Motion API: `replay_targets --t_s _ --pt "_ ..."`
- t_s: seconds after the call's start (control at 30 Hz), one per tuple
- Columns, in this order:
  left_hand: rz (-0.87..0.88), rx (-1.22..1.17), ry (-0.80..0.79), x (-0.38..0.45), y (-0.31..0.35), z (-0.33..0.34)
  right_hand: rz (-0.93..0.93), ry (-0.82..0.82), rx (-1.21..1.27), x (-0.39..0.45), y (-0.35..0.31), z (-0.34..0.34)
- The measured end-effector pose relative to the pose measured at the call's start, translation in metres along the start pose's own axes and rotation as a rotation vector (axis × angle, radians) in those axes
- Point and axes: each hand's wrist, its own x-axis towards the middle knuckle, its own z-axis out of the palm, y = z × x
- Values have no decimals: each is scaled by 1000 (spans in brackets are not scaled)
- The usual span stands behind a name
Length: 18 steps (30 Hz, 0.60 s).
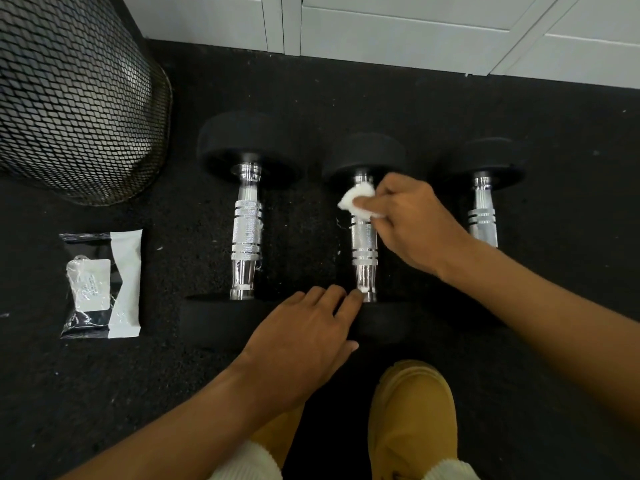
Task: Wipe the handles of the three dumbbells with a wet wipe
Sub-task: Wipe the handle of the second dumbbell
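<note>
Dumbbells lie three abreast on the black floor, and our right hand [412, 220] pinches the wet wipe [358, 200] against the far end of the middle dumbbell's handle [363, 240]. Our left hand [304, 337] rests with straight fingers on its near weight, steadying it. Outward sit the left dumbbell [246, 233], the right dumbbell [483, 216], the wipe packet [104, 285] and a mesh bin [76, 95]. We judge the bunched wipe may miss the handle's underside, and the bar could roll if our steadying hand lifts.
</note>
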Motion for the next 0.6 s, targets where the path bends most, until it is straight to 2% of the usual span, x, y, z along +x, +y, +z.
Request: replay_targets --t_s 0.1,0.17,0.27,0.47,0.6 --pt "8 1 7 0 0 -1 -38 -165 163 -34 -1 -1" --pt "7 -3 3 0 0 -1 61 -332 320 -52 -2 -3" --pt "4 -6 7 0 2 -2 166 -437 425 -57 6 -2" --pt "5 8 14 0 0 -1 -147 -244 101 -48 -3 -1" --pt "-3 18 10 0 0 -2 -81 -56 20 -24 5 3"
